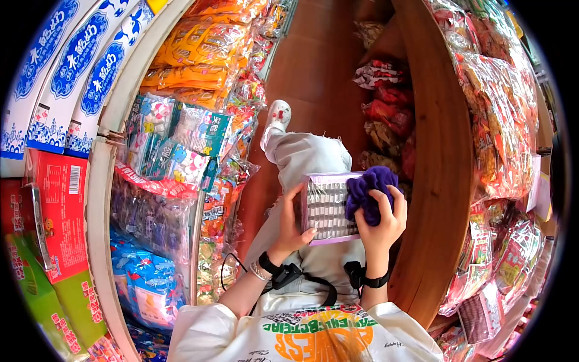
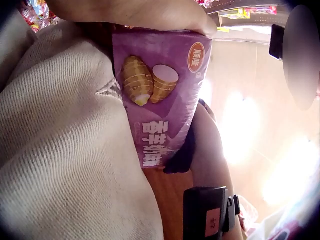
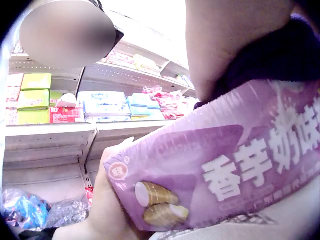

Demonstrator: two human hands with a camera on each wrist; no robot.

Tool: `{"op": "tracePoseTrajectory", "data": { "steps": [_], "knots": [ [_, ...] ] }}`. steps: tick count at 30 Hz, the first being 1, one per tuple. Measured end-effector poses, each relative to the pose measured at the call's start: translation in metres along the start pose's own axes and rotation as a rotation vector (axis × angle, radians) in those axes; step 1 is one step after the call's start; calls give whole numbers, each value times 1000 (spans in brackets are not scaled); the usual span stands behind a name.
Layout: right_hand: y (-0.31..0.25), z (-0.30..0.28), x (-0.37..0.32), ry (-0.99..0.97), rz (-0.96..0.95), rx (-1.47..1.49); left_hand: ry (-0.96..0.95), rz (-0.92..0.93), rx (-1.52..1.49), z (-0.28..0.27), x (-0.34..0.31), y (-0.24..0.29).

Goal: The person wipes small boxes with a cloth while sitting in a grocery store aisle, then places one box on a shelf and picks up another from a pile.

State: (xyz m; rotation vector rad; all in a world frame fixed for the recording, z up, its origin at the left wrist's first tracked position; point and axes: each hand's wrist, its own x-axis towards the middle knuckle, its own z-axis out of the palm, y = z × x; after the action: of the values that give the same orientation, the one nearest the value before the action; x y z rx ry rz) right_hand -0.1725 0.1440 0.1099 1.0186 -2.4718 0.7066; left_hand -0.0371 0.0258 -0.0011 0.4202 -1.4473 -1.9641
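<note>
A purple box (image 1: 329, 208) with a clear top showing rows of small packs is held over the person's lap. My left hand (image 1: 291, 226) grips its left side, thumb on the near corner; the same hand (image 2: 135, 12) lies along the box (image 2: 160, 90) in the left wrist view. My right hand (image 1: 383, 223) holds a bunched dark purple cloth (image 1: 371, 193) against the box's right part, fingers curled into it. In the right wrist view the cloth (image 3: 280, 52) lies along the upper edge of the box (image 3: 225, 160), which bears taro pictures.
Shelves of bagged snacks stand at the left (image 1: 199, 54), with red boxes (image 1: 63, 211) and blue-white boxes (image 1: 78, 72) beyond. A wooden ledge (image 1: 443, 151) runs along the right, with more bags (image 1: 500, 133) behind it. Tiled floor (image 1: 316, 78) lies between.
</note>
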Motion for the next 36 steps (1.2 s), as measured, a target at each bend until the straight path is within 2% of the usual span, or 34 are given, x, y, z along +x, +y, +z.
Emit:
{"op": "tracePoseTrajectory", "data": {
  "steps": [27, 33, 35, 36],
  "knots": [
    [2, 1, 1, 0, -2, 22, -5, 51, 67, -2, -1, 0],
    [2, 1, 1, -14, -33, 45, 98, 79, 99, 10, -8, -13],
    [-11, -7, 2, -88, -41, 126, 73, 144, 236, 13, -5, -1],
    [-22, -12, -2, -144, -122, 167, 81, 135, 244, 16, -6, 5]
  ]
}}
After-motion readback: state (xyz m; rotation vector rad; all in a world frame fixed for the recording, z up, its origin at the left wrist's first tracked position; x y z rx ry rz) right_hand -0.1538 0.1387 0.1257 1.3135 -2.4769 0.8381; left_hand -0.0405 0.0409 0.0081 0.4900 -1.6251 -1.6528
